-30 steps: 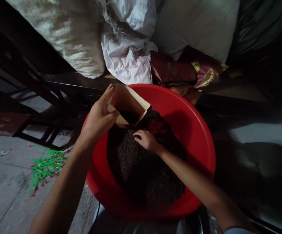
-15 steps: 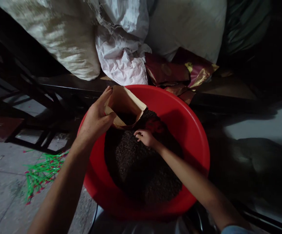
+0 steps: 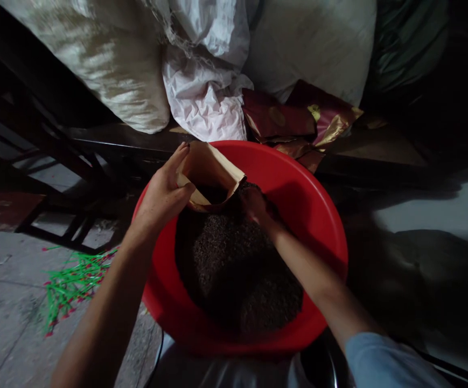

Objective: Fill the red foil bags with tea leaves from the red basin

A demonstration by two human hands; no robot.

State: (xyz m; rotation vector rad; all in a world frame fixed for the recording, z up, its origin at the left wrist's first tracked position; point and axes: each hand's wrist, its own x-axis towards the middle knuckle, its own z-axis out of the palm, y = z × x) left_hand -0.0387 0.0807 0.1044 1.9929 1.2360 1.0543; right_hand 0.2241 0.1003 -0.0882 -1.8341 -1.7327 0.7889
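A large red plastic basin is in front of me, partly filled with dark brown, loose, grainy material. My left hand grips the near-left edge of a paper bag, its thumb inside the opening. The bag leans open over the far-left part of the basin, pale inside, with a dark shadowed bottom. My right hand is at the heap just right of the bag's mouth. Its fingers are dim and partly sunk in the dark material, so their pose is unclear.
Behind the basin, big white woven sacks and a beige sack rest on a dark ledge. Dark red and gold packets lie by the far rim. Green sticks with red tips are scattered on the floor, near dark wooden furniture at left.
My right hand has moved from in front of the bag, farther away and rightward into the heap beside the bag. My left hand keeps its hold on the bag, almost unmoved.
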